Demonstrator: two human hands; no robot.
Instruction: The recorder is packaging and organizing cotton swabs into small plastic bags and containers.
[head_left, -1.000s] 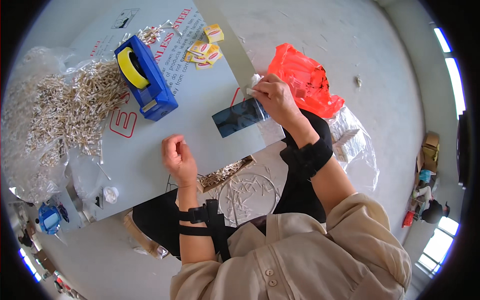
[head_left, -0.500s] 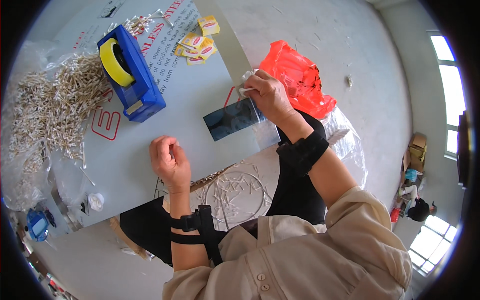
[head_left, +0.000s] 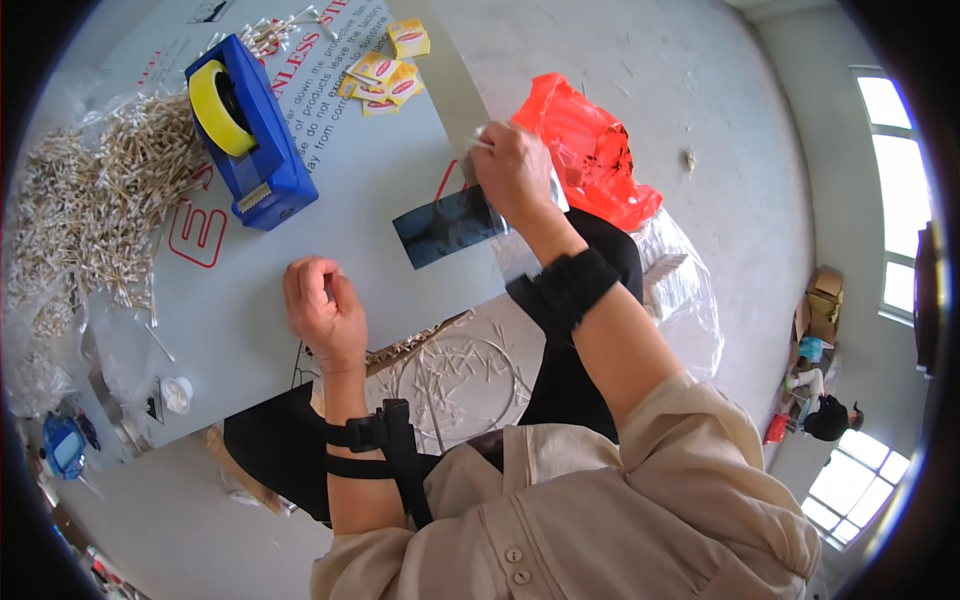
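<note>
My right hand [head_left: 515, 178] is closed on a small white stick-like thing [head_left: 482, 143], its end poking out past the fingertips; the rest is hidden in the grip. Just below that hand, by the table's right edge, lies a dark glossy strip [head_left: 447, 230] with a clear plastic part [head_left: 513, 258] at its right end. My left hand [head_left: 328, 315] rests on the tabletop near the front edge, fingers curled in, nothing seen in it. Ahead of it stands a blue tape dispenser [head_left: 285, 160] with a yellow-cored roll [head_left: 222, 125].
A heap of cotton swabs [head_left: 110, 200] in clear plastic covers the table's left side. Small yellow packets [head_left: 385, 80] lie at the far side. A red plastic bag [head_left: 590, 150] sits beyond the right edge. Loose swabs [head_left: 470, 385] lie below the table.
My right hand has turned and lifted the white thing toward the far side, slightly left. The left hand stays curled on the table. The whole view has shifted slightly.
</note>
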